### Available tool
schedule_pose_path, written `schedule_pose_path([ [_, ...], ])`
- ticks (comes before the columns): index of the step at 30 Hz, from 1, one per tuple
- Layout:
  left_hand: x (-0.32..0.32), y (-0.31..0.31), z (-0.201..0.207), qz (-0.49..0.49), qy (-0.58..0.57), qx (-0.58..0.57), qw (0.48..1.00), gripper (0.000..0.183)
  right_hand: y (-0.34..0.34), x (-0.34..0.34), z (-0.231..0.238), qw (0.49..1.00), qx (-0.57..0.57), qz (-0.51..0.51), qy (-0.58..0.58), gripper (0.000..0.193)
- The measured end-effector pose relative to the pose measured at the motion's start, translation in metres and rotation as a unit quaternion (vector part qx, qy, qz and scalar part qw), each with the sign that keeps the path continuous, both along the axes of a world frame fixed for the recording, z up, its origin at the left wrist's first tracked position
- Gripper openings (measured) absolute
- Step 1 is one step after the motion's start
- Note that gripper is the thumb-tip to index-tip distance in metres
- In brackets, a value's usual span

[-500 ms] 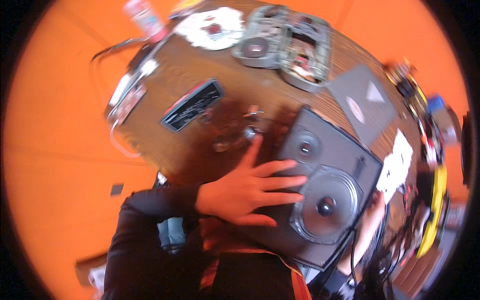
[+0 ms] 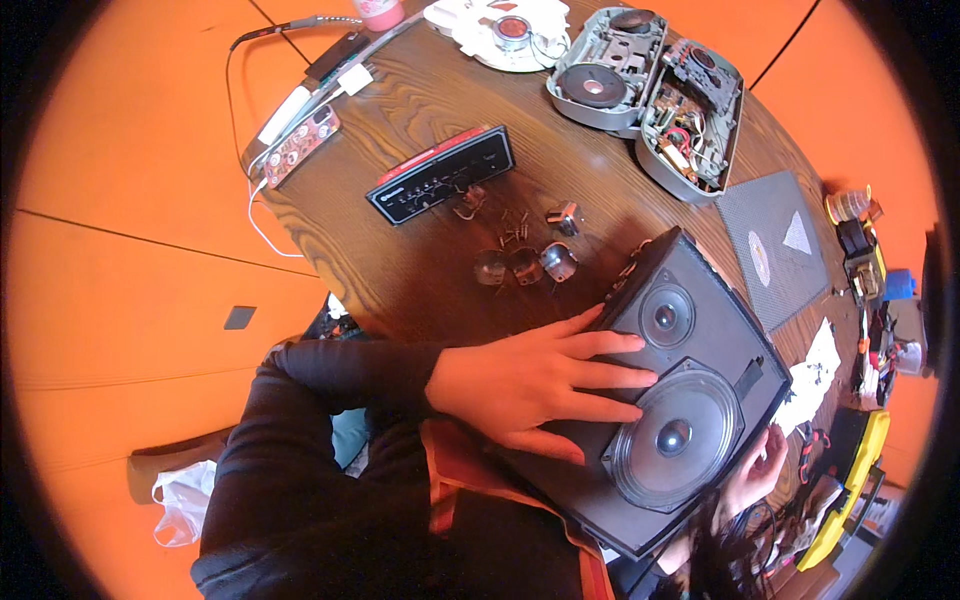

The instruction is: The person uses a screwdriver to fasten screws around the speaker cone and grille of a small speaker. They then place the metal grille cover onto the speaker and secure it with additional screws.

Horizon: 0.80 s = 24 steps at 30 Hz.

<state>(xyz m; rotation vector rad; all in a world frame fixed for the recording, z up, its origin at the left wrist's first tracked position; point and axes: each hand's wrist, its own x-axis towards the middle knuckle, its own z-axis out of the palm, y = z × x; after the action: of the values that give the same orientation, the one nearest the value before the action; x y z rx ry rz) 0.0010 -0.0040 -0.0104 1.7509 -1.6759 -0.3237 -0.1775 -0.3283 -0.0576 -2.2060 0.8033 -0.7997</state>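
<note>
A black speaker box with a small cone above a larger one lies tilted on the table's near edge, against my body. My left hand rests on its front panel, fingers spread and flat, tips close to the two cones. At the box's right side, my right hand has bent fingers close against the edge; part of it is hidden. Beyond the box's upper left corner lie several metal potentiometers and a small pile of screws. Behind them is a black control panel with a red edge.
An opened grey case full of electronics and a white speaker part stand at the back. A phone with cables lies left. To the right are a dark mesh grille, white paper and a yellow-edged toolbox.
The whole view has shifted, placing table and speaker box farther right, and it is sharper. My left little finger has drawn in toward the box's edge. My right hand's fingers look more bent.
</note>
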Motion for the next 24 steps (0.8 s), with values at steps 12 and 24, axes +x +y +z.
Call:
schedule_pose_path([
  [12, 0.014, -0.012, 0.065, 0.008, -0.022, 0.213, 0.977, 0.076, 0.011, 0.007, 0.009, 0.990, -0.107, -0.092, -0.021, 0.012],
  [24, -0.013, -0.036, 0.052, 0.035, -0.234, 0.285, 0.929, 0.071, -0.001, -0.008, 0.019, 0.984, -0.107, -0.137, -0.037, 0.011],
])
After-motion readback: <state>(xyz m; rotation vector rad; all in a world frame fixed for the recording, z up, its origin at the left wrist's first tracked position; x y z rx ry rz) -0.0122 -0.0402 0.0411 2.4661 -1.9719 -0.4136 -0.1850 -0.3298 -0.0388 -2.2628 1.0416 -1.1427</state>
